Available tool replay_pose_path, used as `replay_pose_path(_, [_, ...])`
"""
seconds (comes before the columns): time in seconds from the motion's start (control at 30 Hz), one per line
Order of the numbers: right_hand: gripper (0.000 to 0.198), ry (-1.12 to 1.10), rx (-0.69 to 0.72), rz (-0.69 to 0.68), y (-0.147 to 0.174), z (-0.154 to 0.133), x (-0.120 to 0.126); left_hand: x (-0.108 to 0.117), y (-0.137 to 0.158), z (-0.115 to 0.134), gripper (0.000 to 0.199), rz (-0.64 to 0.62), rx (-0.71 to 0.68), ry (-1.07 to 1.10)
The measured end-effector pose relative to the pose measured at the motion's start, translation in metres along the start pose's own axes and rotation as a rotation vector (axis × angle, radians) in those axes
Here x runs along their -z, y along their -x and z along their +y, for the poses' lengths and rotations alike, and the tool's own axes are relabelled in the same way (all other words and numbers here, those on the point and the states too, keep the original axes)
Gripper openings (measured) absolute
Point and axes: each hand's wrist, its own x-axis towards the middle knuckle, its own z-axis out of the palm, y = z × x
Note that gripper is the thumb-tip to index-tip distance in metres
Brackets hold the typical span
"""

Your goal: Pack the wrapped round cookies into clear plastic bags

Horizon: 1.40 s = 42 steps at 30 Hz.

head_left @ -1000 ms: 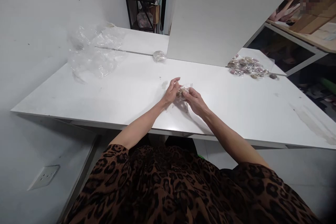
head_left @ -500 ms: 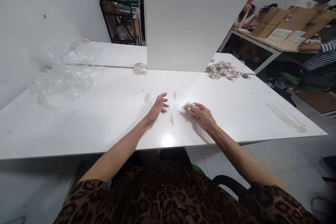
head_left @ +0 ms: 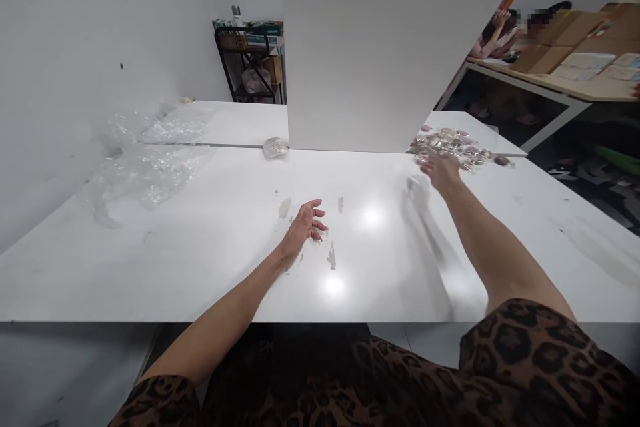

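My left hand (head_left: 306, 221) rests on the white table (head_left: 240, 267), palm turned inward and fingers loosely spread, with nothing in it. Dull smudges mark the surface around its fingertips. At the back right, my right hand (head_left: 443, 172) hovers over the near edge of a pile of small clear-wrapped pieces (head_left: 453, 141), some purplish and some brownish. Its fingers look apart, and I see nothing held in them, though the pile behind partly blends with the fingertips.
A crumpled clear plastic heap (head_left: 160, 170) lies at the left. One wrapped clear bundle (head_left: 275, 148) sits beside the tall white panel (head_left: 360, 47). Behind are a black shelf (head_left: 247, 63), cardboard boxes (head_left: 560, 40) on another table, and people at the right.
My right hand has gone from mid-table to the pile at the back right, and the clear-wrapped piece it held no longer shows in it. My left hand keeps its place; the view has shifted.
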Motion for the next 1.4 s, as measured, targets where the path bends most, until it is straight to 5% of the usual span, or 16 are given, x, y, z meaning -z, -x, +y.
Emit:
replay_pose_path(0.13, [0.037, -0.198, -0.27, -0.082, 0.079, 0.014, -0.029, -0.006, 0.002, 0.001, 0.073, 0.016, -0.016, -0.032])
replay_pose_path(0.27, [0.039, -0.201, -0.175, -0.28, 0.13, -0.006, -0.052, -0.013, 0.004, 0.004, 0.065, 0.078, -0.038, -0.015])
replay_pose_path(0.43, [0.041, -0.102, 0.026, -0.47, 0.127, -0.054, -0.111, -0.019, 0.004, 0.007, 0.057, 0.189, -0.096, 0.015])
replay_pose_path(0.7, [0.055, 0.347, 0.353, -0.644, 0.109, -0.12, -0.268, -0.018, -0.004, 0.001, 0.039, 0.412, -0.224, 0.128])
replay_pose_path(0.83, [0.077, 0.51, 0.369, -0.631, 0.113, -0.135, -0.328, -0.017, -0.004, 0.0, 0.041, 0.477, -0.242, 0.165])
replay_pose_path(0.93, [0.065, 0.565, 0.364, -0.606, 0.116, -0.135, -0.351, -0.017, -0.004, 0.001, 0.043, 0.488, -0.246, 0.184])
replay_pose_path(1.13, [0.005, 0.315, 0.351, -0.445, 0.112, -0.124, -0.329, -0.012, -0.006, 0.004, 0.033, 0.506, -0.218, 0.146])
replay_pose_path(1.3, [0.023, -0.3, -0.021, -0.576, 0.132, -0.112, -0.242, -0.001, -0.009, 0.017, 0.022, 0.683, -0.227, 0.088])
replay_pose_path(1.4, [0.027, -0.593, -0.183, -0.698, 0.161, -0.1, -0.18, 0.005, -0.012, 0.021, 0.041, 0.722, -0.172, 0.177])
